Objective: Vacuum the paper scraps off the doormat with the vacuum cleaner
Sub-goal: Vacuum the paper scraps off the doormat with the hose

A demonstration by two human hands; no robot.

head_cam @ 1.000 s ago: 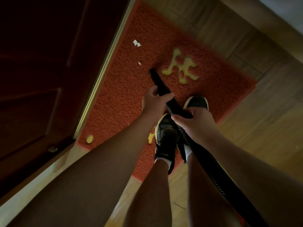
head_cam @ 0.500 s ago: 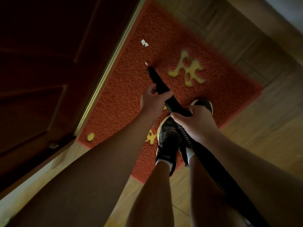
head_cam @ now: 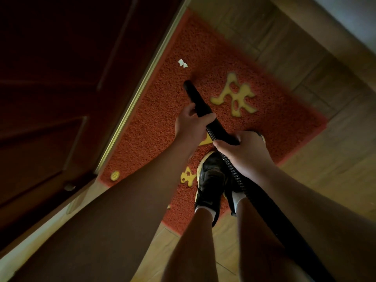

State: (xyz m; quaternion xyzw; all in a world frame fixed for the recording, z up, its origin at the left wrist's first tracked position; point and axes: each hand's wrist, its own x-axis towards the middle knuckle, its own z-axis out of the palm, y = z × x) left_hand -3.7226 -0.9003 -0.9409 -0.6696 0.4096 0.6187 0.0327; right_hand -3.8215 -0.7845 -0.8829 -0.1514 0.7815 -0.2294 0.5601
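Observation:
A red doormat point(head_cam: 154, 123) with yellow characters lies on the floor beside a door. Two white paper scraps point(head_cam: 182, 63) sit together near its far left edge. The black vacuum nozzle point(head_cam: 195, 96) points at the mat, its tip a short way below the scraps. My left hand point(head_cam: 191, 125) grips the nozzle tube. My right hand point(head_cam: 242, 151) grips the ribbed black hose point(head_cam: 234, 171) just behind it. The hose runs down to the lower right past my legs.
A dark red door point(head_cam: 61, 98) with a metal threshold strip point(head_cam: 140, 86) borders the mat on the left. My feet in black shoes point(head_cam: 209, 180) stand on the mat's near part. Wooden floor point(head_cam: 325, 159) lies to the right and below.
The nozzle tip has moved forward toward the far scraps. The single small scraps nearer the tip one second ago no longer show on the mat.

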